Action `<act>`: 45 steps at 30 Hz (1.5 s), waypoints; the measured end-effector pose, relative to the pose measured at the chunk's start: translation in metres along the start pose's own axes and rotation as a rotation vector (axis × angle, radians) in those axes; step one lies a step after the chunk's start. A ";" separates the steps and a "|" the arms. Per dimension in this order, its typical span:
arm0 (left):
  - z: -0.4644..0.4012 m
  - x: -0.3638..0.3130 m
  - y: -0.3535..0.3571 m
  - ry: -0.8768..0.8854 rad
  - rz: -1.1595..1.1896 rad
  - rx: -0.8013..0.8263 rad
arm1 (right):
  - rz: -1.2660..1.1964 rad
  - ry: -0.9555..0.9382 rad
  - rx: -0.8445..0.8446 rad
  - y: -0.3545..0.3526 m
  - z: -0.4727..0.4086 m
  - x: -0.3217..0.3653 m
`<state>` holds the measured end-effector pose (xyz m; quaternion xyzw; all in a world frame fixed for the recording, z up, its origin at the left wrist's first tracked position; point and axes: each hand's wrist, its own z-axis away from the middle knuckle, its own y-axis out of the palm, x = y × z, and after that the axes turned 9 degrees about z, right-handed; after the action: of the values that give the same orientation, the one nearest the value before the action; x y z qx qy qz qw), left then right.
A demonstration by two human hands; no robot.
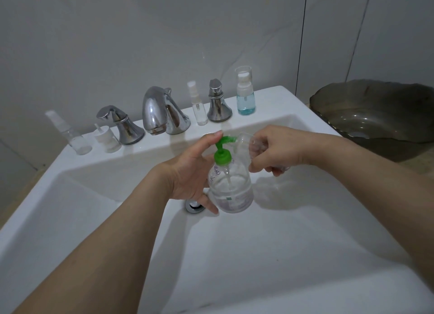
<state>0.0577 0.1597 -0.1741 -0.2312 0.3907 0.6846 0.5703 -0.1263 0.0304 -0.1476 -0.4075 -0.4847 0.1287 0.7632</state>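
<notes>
Two bare hands met over the white sink (270,262) in the head view I watched from my remote station. The left hand (187,173) was wrapped round a clear pump bottle (231,191), held in the air above the basin, just right of the drain (194,206). Its long axis stood nearly upright, the top leaning slightly away from me. One finger of that hand lay on top of the green pump head (223,147), whose spout pointed right. The right hand (274,149) was clamped on a small clear bottle (252,142), tipped almost level, its mouth facing left and meeting the spout's tip. I could not tell whether any liquid was passing between them. Behind the hands, on the sink's back ledge, stood a chrome faucet (157,111), a slim spray bottle (199,109) and a blue-tinted bottle (245,97). A grey glass bowl (375,116) sat well apart at the right.
</notes>
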 end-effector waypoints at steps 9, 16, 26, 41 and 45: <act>0.003 0.000 0.005 0.078 0.030 -0.009 | 0.034 0.043 0.118 0.002 0.003 0.001; 0.003 0.000 0.006 0.091 0.013 -0.018 | 0.040 0.045 0.111 0.002 0.005 0.002; 0.001 0.004 0.004 0.044 -0.017 -0.012 | 0.013 0.011 -0.010 0.002 0.003 0.004; 0.003 0.005 0.009 0.090 -0.027 -0.033 | 0.026 0.047 0.056 0.002 0.004 0.004; 0.002 0.002 0.011 0.119 -0.046 -0.052 | 0.036 0.060 0.084 0.002 0.005 0.003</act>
<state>0.0468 0.1622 -0.1715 -0.2953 0.4005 0.6661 0.5555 -0.1287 0.0364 -0.1462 -0.3873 -0.4482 0.1506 0.7915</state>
